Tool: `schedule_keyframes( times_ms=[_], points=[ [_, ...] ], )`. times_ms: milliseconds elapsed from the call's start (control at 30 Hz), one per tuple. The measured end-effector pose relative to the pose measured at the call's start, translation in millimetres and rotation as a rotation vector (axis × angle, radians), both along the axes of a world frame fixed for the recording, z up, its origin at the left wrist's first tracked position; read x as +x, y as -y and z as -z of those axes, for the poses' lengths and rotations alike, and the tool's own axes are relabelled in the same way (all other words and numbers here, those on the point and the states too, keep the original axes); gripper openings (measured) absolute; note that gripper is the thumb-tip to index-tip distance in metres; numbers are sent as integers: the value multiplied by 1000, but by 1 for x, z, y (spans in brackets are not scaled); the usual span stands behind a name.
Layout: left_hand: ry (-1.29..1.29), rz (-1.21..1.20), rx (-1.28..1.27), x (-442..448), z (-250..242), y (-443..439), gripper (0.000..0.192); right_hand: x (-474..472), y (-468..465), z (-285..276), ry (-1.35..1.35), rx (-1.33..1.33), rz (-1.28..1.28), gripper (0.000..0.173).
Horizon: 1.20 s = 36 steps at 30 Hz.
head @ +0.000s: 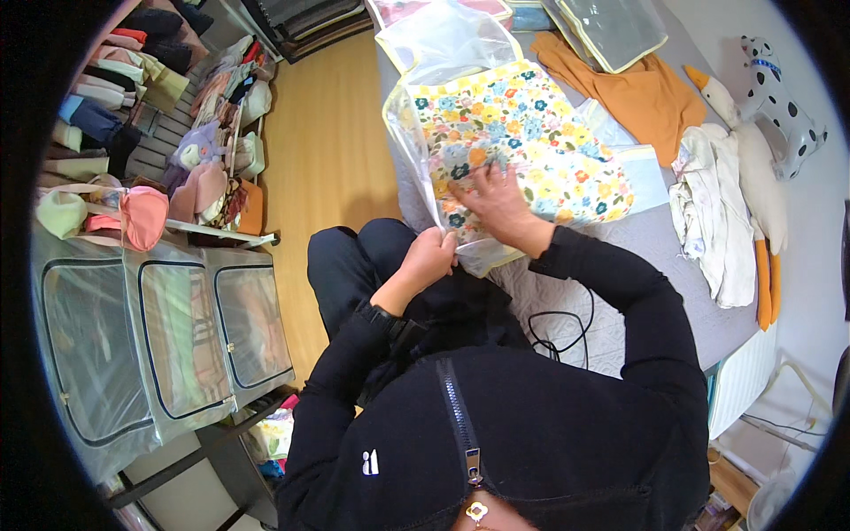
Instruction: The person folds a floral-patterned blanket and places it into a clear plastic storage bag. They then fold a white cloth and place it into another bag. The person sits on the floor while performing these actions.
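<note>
A folded floral cloth (531,146) with yellow, blue and red flowers lies partly in a clear plastic storage bag (451,40) with pale yellow edging. The bag's flap is folded back beyond the cloth. My left hand (428,255) pinches the near left edge of the bag between thumb and fingers. Fingers spread, my right hand (501,202) rests flat on the cloth, near its lower left part. Whether a thin plastic layer lies under that palm, I cannot tell.
On the bed (690,245) lie an orange garment (617,99), white crumpled cloth (710,206), a plush goose (760,179), another clear bag (617,33) and a black cable (564,332). Clear-windowed storage boxes (179,332) and a clothes rack (219,229) stand at the left.
</note>
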<state>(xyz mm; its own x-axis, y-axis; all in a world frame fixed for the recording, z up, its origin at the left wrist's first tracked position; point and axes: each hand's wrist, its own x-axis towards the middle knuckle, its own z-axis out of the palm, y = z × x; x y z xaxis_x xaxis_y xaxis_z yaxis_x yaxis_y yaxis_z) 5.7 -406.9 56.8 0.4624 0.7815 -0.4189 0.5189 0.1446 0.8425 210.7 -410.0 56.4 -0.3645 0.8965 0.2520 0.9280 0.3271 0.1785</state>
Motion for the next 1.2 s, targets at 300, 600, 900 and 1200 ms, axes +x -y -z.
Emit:
schedule_keyframes(
  times_ms=[300,600,900,1200],
  points=[
    [-35,-243,-173,-18,4,-14,24,-10,21,7,-584,-39,-220,62],
    [-129,201,1212,44,-59,-23,47,163,118,45,-1069,843,1431,51],
    [-220,676,1208,168,-53,2,99,140,103,7,-2360,243,799,56],
    [-42,344,1187,173,-48,-31,100,137,53,42,-2573,269,675,17]
  ],
)
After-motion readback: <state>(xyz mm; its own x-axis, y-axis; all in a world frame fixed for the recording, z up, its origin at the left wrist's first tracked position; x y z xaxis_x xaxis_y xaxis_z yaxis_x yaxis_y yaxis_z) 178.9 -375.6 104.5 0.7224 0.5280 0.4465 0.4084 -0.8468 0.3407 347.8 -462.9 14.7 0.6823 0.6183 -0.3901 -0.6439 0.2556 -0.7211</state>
